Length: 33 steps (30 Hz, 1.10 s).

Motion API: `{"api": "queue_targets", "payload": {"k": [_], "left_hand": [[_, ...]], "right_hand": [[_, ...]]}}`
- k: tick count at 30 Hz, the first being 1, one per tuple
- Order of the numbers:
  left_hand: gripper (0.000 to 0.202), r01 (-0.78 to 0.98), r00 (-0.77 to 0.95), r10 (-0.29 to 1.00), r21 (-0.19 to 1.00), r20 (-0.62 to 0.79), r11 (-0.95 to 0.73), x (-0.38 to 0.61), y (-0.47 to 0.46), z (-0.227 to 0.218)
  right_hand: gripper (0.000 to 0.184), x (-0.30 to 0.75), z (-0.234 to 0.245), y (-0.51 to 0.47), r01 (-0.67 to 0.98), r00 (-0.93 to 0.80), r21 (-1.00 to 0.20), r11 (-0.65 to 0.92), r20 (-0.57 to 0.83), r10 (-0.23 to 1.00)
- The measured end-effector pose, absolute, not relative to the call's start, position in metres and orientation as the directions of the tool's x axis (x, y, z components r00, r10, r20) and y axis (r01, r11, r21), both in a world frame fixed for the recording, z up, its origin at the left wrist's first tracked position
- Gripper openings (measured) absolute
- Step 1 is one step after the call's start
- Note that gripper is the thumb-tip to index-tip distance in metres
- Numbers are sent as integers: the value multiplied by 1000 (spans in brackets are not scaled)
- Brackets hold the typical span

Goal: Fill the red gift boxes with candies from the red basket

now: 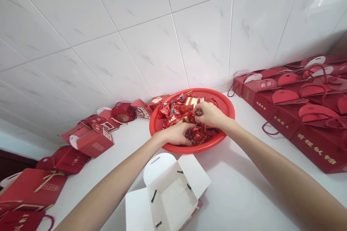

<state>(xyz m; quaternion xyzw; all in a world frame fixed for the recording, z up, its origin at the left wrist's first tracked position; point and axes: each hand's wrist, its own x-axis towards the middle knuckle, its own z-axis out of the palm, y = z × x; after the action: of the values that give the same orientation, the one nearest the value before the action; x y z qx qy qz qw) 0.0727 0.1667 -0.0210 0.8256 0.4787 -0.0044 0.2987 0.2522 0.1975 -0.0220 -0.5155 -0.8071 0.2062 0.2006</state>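
Note:
A round red plastic basket (225,105) stands on the white tabletop against the tiled wall and holds a heap of red-wrapped candies (176,112). Both my hands reach into it. My left hand (177,134) rests on the near part of the heap with its fingers curled down among the wrappers. My right hand (209,114) is further in, its fingers pinched on a red candy. Directly in front of me lies an open gift box (169,193), white inside and red outside, with its flaps spread.
Rows of closed red gift boxes (298,115) with cord handles fill the table at right. More red boxes (89,139) lie scattered along the wall at left, some tipped over. White tabletop (238,187) runs between the open box and my right arm.

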Motion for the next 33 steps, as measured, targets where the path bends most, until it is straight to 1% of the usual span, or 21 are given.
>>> {"api": "queue_targets", "payload": {"k": [5,8,11,14,17,20,22,26,29,33], "left_hand": [[43,736,546,791,609,-277,-295,72,167,-21],[47,688,540,799,686,-266,-237,71,165,-19],[51,640,500,824,754,-267,-144,69,165,-17],[41,497,465,856,867,-227,-39,67,166,-16],[35,342,354,919,938,-176,48,66,167,-16],[35,290,271,944,951,-186,105,66,168,-16],[34,274,267,945,955,-190,114,67,168,-15],[33,265,265,948,959,-175,103,68,166,-14],[35,289,242,956,953,-165,91,68,166,-13],[40,301,210,968,951,-136,69,67,165,-15]], "right_hand": [[7,253,-22,199,731,-405,-557,395,113,907],[5,254,-23,201,745,-396,-536,397,123,910],[6,255,-25,203,738,-390,-540,404,147,909],[6,256,-26,206,720,-385,-561,409,167,908],[3,256,-27,207,715,-378,-570,404,172,910],[3,256,-28,208,715,-379,-568,409,177,908],[3,256,-28,207,711,-382,-571,410,176,907],[8,257,-26,205,700,-377,-597,393,159,913],[11,257,-24,204,635,-384,-668,387,162,909],[16,258,-24,205,466,-417,-788,401,205,886]]}}
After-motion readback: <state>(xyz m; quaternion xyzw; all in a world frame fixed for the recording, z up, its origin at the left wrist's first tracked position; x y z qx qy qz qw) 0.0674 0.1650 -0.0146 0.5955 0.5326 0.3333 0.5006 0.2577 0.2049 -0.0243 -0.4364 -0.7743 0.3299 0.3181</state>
